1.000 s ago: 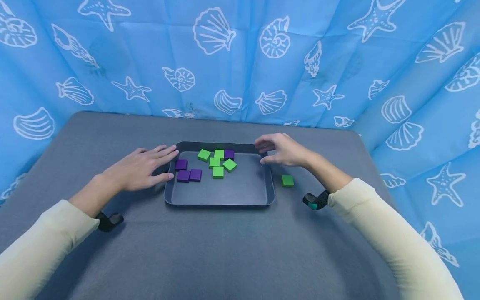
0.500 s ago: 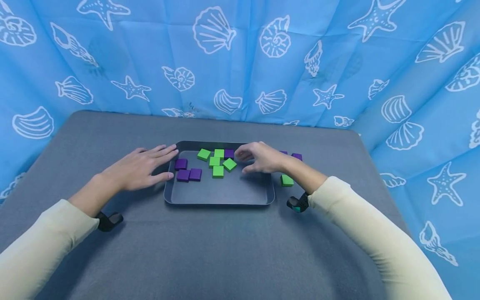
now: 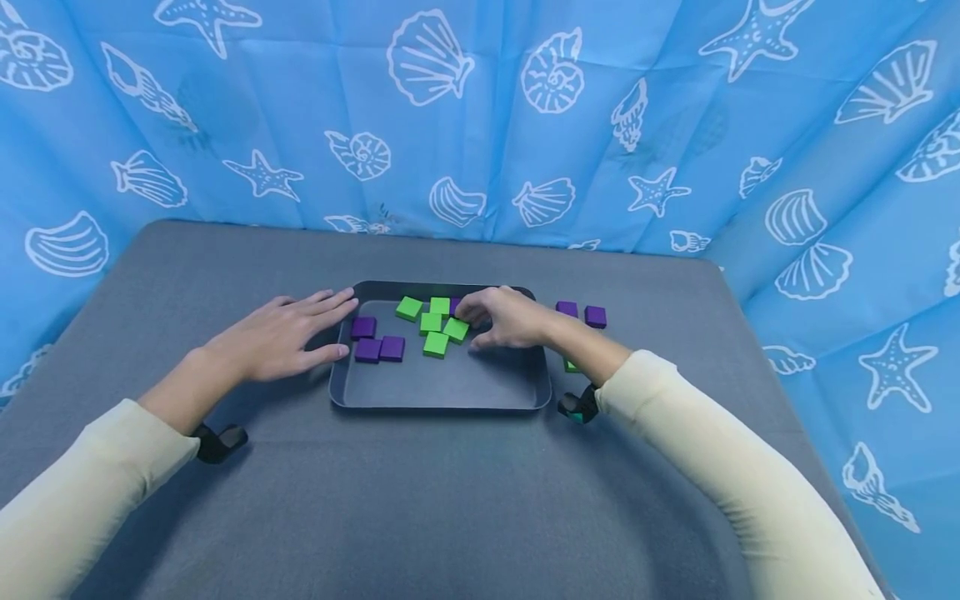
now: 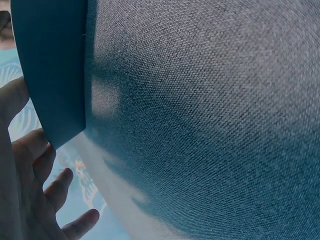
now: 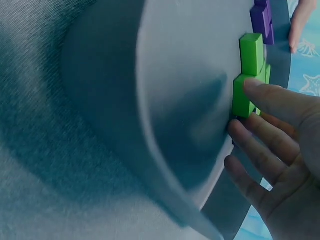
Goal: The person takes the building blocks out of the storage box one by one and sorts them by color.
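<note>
Resting our left hand (image 3: 279,340), fingers extended, on left rim of tray (image 3: 450,387); our right hand (image 3: 504,318), thumb and fingers apart, reaches green block (image 3: 454,330) inside; we cannot tell if pinched.

A blue curtain (image 3: 491,158) hangs from nine through twelve to three o'clock, printed with white shells (image 3: 430,58) and starfish (image 3: 896,367), one starfish near three. A gray fabric-topped table (image 3: 450,508) with rounded far corners runs down to six o'clock.
</note>
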Demonstrator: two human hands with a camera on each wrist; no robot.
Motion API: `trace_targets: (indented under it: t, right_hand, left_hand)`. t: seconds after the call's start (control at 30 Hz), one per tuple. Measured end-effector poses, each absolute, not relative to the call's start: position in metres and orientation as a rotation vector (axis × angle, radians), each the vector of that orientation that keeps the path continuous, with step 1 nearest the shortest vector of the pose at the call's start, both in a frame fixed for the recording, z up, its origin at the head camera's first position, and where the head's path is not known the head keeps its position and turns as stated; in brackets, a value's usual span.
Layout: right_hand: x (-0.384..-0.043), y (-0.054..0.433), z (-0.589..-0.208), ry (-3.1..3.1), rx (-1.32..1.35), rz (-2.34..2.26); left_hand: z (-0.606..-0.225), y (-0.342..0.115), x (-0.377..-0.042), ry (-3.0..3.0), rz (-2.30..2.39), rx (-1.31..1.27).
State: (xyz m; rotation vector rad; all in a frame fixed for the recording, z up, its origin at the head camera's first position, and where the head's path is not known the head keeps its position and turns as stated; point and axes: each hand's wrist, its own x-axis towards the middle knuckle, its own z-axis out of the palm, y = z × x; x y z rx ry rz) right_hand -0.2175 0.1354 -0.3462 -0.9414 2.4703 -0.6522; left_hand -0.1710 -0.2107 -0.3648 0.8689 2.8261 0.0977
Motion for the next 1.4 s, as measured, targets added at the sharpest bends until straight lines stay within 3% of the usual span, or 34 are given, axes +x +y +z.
trace_targets:
  t: [0.73,1.4]
  right_hand:
    - [-0.219,0.127,-0.349,2.587,-0.893,-0.606]
    - [-0.207,0.208,-0.314,2.626,-0.889,-0.740]
  left_hand:
    - [-0.364,-0.208,-0.171,2.823,0.099,0.865]
    - [-0.363,-0.210,-0.170,2.820,0.099,0.863]
